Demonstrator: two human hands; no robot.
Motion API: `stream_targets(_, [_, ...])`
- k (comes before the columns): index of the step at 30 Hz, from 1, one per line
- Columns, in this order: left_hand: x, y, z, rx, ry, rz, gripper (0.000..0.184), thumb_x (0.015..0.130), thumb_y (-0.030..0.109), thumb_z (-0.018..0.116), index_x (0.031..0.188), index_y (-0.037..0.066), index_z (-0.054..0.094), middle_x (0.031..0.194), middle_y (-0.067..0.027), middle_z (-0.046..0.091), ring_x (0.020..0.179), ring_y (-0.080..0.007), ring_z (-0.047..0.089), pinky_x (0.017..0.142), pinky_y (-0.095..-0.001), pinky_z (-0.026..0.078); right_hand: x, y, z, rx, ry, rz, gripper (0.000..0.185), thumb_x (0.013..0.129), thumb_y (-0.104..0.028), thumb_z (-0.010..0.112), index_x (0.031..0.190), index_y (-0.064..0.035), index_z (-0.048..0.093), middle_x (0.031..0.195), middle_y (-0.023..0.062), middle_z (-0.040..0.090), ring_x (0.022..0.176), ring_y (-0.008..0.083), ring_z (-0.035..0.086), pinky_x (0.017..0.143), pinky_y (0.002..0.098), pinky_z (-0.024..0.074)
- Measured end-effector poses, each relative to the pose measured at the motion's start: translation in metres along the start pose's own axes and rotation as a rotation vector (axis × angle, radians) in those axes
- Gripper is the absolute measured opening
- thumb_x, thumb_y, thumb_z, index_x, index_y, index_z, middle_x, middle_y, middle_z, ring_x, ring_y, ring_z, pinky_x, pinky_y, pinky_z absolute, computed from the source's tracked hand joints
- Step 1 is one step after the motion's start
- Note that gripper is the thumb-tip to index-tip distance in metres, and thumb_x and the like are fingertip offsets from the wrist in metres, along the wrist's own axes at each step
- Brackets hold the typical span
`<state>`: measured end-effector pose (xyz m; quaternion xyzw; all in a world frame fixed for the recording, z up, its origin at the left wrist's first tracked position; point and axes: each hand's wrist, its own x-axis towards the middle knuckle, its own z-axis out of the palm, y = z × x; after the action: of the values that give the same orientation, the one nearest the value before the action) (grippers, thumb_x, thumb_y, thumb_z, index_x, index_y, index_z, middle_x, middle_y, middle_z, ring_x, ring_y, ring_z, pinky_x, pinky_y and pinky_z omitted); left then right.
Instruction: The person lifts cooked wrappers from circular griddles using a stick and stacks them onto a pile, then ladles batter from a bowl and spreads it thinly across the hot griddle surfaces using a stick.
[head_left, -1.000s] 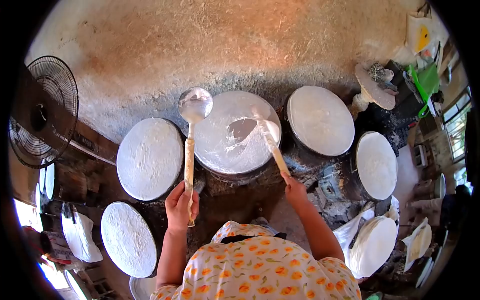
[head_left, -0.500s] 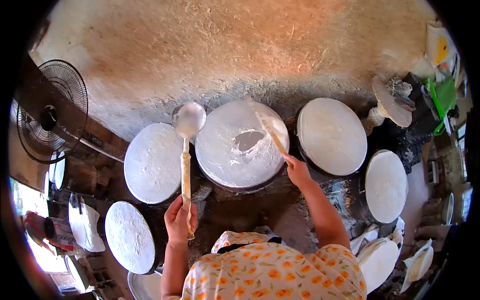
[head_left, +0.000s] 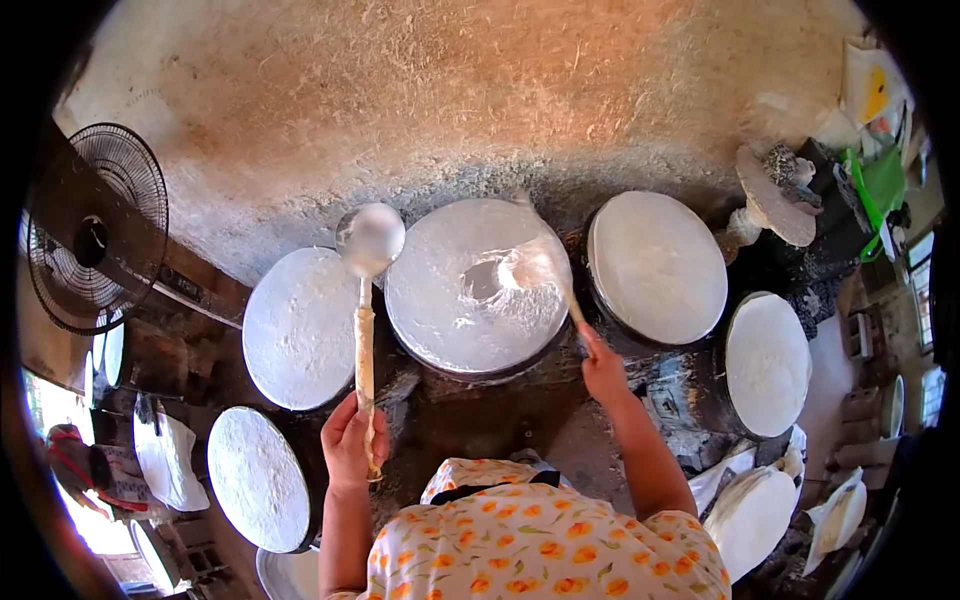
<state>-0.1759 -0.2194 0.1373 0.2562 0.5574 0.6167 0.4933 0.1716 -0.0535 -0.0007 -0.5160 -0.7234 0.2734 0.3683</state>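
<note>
My left hand [head_left: 346, 441] is wrapped round the handle of a ladle [head_left: 366, 340], whose round bowl is up between the left and middle round white pans. With my right hand [head_left: 603, 368] I grip the lower end of a flat stick [head_left: 570, 296], its blade blurred over the right part of the middle pan [head_left: 440, 290]. White paste coats that pan around a dark, uneven patch near its centre. Some paste is bunched between the patch and the stick.
More white-coated round pans stand on the left [head_left: 300, 330] and right [head_left: 656, 268]. A black fan [head_left: 95, 230] is at far left, and a rough wall [head_left: 450, 90] rises behind. A green bag [head_left: 882, 190] hangs at right. A pale basin [head_left: 285, 575] sits at lower left.
The stick has swept over the middle pan, and the dark patch has shrunk since the first frame. My right hand has shifted slightly right and down. The ladle remains held upright.
</note>
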Motion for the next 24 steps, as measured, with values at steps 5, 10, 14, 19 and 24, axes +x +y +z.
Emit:
stream_targets(5, [0.001, -0.007, -0.009, 0.029, -0.098, -0.009, 0.026, 0.093, 0.012, 0.046, 0.111, -0.004, 0.053, 0.067, -0.0044, 0.054, 0.04, -0.0075, 0.045, 0.034, -0.0198, 0.035, -0.048, -0.011, 0.027, -0.045, -0.246, 0.181, 0.059, 0.079, 0.001, 0.044, 0.135, -0.0165, 0.043, 0.12, 0.0198, 0.055, 0.103, 0.037, 0.057, 0.082, 0.0377, 0.0481])
stream_targets(10, [-0.002, 0.001, 0.008, 0.034, -0.073, -0.033, 0.021, 0.093, 0.012, 0.046, 0.105, -0.003, 0.055, 0.066, -0.0035, 0.054, 0.04, -0.0071, 0.045, 0.034, -0.0197, 0.035, -0.035, -0.032, 0.009, 0.005, -0.316, 0.326, 0.06, 0.078, 0.005, 0.044, 0.134, -0.0147, 0.043, 0.126, 0.0175, 0.053, 0.116, 0.0315, 0.053, 0.091, 0.0341, 0.044])
stream_targets(14, [-0.006, 0.001, 0.003, 0.067, -0.092, -0.057, 0.017, 0.093, 0.012, 0.046, 0.098, -0.002, 0.056, 0.066, -0.003, 0.054, 0.041, -0.0071, 0.045, 0.034, -0.0198, 0.035, -0.008, -0.012, 0.015, -0.069, -0.106, 0.123, 0.062, 0.078, 0.004, 0.043, 0.134, -0.0196, 0.043, 0.121, 0.0176, 0.057, 0.106, 0.0334, 0.058, 0.088, 0.0376, 0.0467])
stream_targets(19, [-0.007, -0.003, 0.003, 0.06, -0.073, -0.115, 0.016, 0.093, 0.012, 0.047, 0.098, 0.0, 0.056, 0.066, -0.0028, 0.054, 0.042, -0.0071, 0.046, 0.035, -0.0204, 0.036, 0.004, -0.06, 0.04, -0.164, -0.436, 0.23, 0.063, 0.077, 0.003, 0.044, 0.135, -0.0221, 0.042, 0.119, 0.0188, 0.056, 0.106, 0.0375, 0.055, 0.091, 0.0397, 0.046])
stream_targets(24, [-0.011, -0.004, -0.008, 0.121, -0.119, -0.126, 0.015, 0.093, 0.011, 0.045, 0.096, 0.0, 0.055, 0.067, -0.0032, 0.054, 0.044, -0.0075, 0.047, 0.036, -0.0206, 0.037, -0.032, -0.044, 0.007, -0.049, -0.267, 0.195, 0.063, 0.077, 0.005, 0.044, 0.134, -0.0211, 0.045, 0.125, 0.0182, 0.053, 0.111, 0.0345, 0.054, 0.09, 0.0373, 0.0468])
